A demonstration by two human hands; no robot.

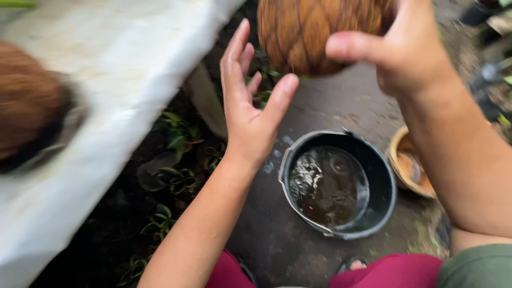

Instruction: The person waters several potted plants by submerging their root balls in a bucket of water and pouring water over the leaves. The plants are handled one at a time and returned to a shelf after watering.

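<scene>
We saw the left hand (248,106) with its fingers (234,58) stretched out straight and spread a little, palm turned toward the round brown fibrous ball wrapped in dark netted string (309,32); only the thumb tip lay just beside the ball's lower edge, and we could not tell whether it touched. The right hand (405,50) was curled on the ball's right side, its thumb laid across the front and the other fingers hidden behind, so the ball was held up near the top of the view, above the ground.

Below the hands stood a black round plastic bucket (384,181) holding murky brown water, set on dark wet ground (277,240). Just to its right we saw a shallow tan bowl (400,160), partly hidden by the right forearm. To the left ran a white blurred worktop (122,69) carrying a second brown fibrous lump (26,101). Small green plants (178,178) grew between the worktop and the bucket.
</scene>
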